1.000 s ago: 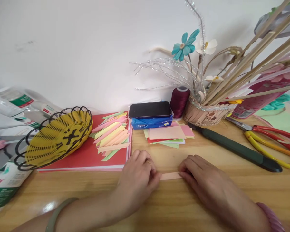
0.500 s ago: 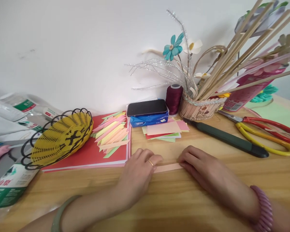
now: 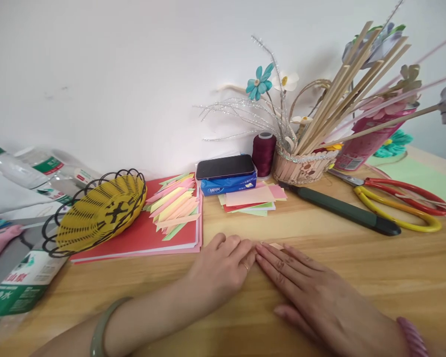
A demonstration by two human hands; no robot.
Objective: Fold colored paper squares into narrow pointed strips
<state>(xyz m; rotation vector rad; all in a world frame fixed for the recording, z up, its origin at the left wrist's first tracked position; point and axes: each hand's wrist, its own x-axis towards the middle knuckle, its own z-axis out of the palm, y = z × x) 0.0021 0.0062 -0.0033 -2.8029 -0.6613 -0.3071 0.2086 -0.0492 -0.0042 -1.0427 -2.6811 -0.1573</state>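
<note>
A light pink paper strip [image 3: 276,246] lies on the wooden table, mostly covered by my hands; only a small bit shows above my right fingers. My left hand [image 3: 225,263] is closed, its fingertips pressed together on the strip's left part. Flat over the strip, my right hand [image 3: 308,287] has its fingers stretched out and its thumb apart, fingertips touching those of my left hand. Folded coloured paper strips [image 3: 176,206] are heaped on red paper [image 3: 134,243] to the left. Flat coloured paper pieces [image 3: 249,197] are stacked beyond my hands.
A yellow basket [image 3: 100,213] and plastic bottles [image 3: 18,282] stand left. At the back are a phone [image 3: 226,166] on a blue packet [image 3: 228,184], purple thread [image 3: 264,153] and a flower basket [image 3: 301,167]. A dark green tool [image 3: 345,210] and scissors [image 3: 401,201] lie right.
My right hand has moved left to my left hand and flattened, its fingers now spread over the strip. Less of the strip shows. The view has shifted slightly.
</note>
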